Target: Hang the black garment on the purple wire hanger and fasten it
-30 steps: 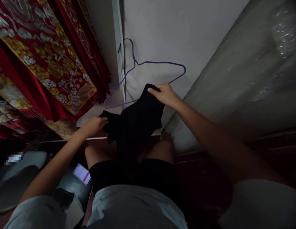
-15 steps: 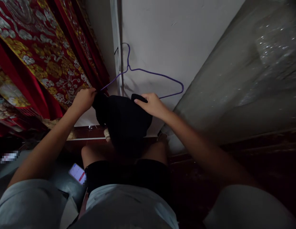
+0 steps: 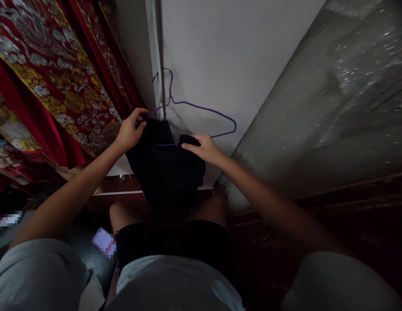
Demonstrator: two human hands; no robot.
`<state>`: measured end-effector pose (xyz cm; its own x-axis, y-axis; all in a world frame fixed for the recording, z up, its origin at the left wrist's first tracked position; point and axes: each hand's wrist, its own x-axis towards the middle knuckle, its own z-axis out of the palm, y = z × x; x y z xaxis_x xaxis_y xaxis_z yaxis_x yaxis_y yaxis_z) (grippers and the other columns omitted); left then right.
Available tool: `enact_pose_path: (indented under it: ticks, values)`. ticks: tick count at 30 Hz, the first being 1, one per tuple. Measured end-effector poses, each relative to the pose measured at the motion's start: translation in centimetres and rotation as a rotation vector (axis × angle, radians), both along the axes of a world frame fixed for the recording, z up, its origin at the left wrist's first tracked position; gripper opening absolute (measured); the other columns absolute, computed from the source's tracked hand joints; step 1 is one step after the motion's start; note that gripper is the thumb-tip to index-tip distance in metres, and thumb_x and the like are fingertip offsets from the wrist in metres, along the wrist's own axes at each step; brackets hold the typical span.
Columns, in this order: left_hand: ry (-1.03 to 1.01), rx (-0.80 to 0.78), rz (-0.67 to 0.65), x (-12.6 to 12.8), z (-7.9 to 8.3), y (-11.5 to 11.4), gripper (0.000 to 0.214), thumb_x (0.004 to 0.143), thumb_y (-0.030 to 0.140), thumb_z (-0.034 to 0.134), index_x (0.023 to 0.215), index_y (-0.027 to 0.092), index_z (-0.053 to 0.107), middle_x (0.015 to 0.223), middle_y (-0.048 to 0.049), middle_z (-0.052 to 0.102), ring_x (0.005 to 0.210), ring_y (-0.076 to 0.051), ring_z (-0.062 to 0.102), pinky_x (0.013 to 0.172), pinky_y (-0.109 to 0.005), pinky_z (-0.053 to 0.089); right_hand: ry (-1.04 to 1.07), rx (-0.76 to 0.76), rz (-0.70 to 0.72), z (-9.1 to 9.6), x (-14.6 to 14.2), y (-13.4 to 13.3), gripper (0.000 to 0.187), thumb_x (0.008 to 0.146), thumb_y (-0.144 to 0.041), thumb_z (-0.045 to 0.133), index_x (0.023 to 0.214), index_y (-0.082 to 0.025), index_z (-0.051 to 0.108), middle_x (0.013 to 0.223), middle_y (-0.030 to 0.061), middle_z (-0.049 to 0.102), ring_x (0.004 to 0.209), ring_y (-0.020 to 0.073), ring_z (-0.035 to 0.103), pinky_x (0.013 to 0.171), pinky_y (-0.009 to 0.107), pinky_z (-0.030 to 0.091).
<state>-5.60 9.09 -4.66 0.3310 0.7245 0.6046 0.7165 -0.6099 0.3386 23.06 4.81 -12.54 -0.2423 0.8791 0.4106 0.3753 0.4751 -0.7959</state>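
Note:
A purple wire hanger (image 3: 205, 107) hangs by its hook at the edge of a pale panel. Its left arm is inside a black garment (image 3: 165, 172), and its right arm is bare. My left hand (image 3: 130, 131) is at the hanger's left end against the garment, thumb and forefinger apart. Between the thumb and fingers of my right hand (image 3: 207, 149) is a folded edge of the black cloth, near the hanger's lower bar. The garment's lower part droops between my knees; its exact kind is hard to make out in the dark.
Red embroidered cloth (image 3: 64, 99) with gold and silver patterns hangs at the left. Plastic-wrapped sheeting (image 3: 317, 116) leans at the right. Beside my left thigh lies a lit phone (image 3: 102, 238) on a dark surface. The pale panel (image 3: 246, 47) stands ahead.
My left hand has moved right and slightly up, and its fingers have parted. The cloth's left side now lies over the hanger's arm, and the lower bar shows. My right hand keeps its pinch.

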Motion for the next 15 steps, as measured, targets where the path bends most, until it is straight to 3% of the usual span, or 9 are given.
enact_pose_path:
  ticks: [3, 6, 8, 10, 13, 15]
  values:
    - [0.010, -0.040, -0.033, -0.1, -0.4, 0.9, 0.041, 0.088, 0.010, 0.048, 0.123, 0.018, 0.068, 0.118, -0.0087, 0.074, 0.113, -0.024, 0.067, 0.108, -0.040, 0.049, -0.078, 0.088, 0.057, 1.6, 2.9, -0.5, 0.056, 0.078, -0.052, 0.076, 0.125, -0.021, 0.073, 0.125, 0.0110, 0.073, 0.119, 0.0335, 0.066, 0.106, 0.048, 0.051]
    - [0.079, -0.042, -0.012, -0.9, -0.1, 1.1, 0.040, 0.088, 0.010, 0.042, 0.115, 0.017, 0.070, 0.120, -0.0098, 0.074, 0.116, -0.026, 0.066, 0.109, -0.040, 0.048, -0.055, 0.217, -0.158, 3.0, 6.9, 0.4, 0.081, 0.070, -0.046, 0.087, 0.143, -0.020, 0.062, 0.139, 0.0144, 0.065, 0.133, 0.0354, 0.058, 0.113, 0.050, 0.046]
    - [0.144, -0.041, 0.019, -1.4, 0.5, 1.1, 0.041, 0.088, 0.010, 0.040, 0.115, 0.018, 0.069, 0.118, -0.0098, 0.074, 0.114, -0.026, 0.066, 0.107, -0.040, 0.049, 0.021, 0.172, -0.357, 3.4, 9.2, 1.3, 0.080, 0.065, -0.041, 0.091, 0.137, -0.015, 0.065, 0.125, 0.0166, 0.071, 0.122, 0.0360, 0.064, 0.104, 0.051, 0.052]
    - [0.204, -0.050, 0.036, -2.0, 1.2, 1.0, 0.041, 0.089, 0.012, 0.040, 0.118, 0.019, 0.068, 0.117, -0.0094, 0.074, 0.112, -0.026, 0.066, 0.105, -0.040, 0.049, 0.100, 0.028, -0.441, 3.6, 10.5, 2.0, 0.063, 0.063, -0.038, 0.092, 0.117, -0.012, 0.075, 0.101, 0.0133, 0.075, 0.103, 0.0334, 0.071, 0.091, 0.048, 0.057]
    - [0.223, -0.080, 0.052, -2.9, 1.9, 1.1, 0.039, 0.092, 0.015, 0.041, 0.121, 0.021, 0.066, 0.114, -0.0082, 0.074, 0.107, -0.026, 0.067, 0.102, -0.039, 0.050, 0.186, -0.157, -0.294, 4.0, 10.4, 1.5, 0.037, 0.065, -0.038, 0.091, 0.090, -0.014, 0.078, 0.082, 0.0082, 0.074, 0.085, 0.0270, 0.071, 0.080, 0.041, 0.058]
    - [0.181, -0.089, 0.068, -3.3, 1.8, 1.3, 0.036, 0.094, 0.018, 0.043, 0.123, 0.021, 0.064, 0.114, -0.0081, 0.073, 0.106, -0.024, 0.067, 0.102, -0.038, 0.050, 0.199, -0.141, -0.185, 4.5, 9.0, 0.5, 0.031, 0.074, -0.042, 0.085, 0.084, -0.015, 0.076, 0.076, 0.0076, 0.072, 0.079, 0.0241, 0.070, 0.077, 0.039, 0.057]
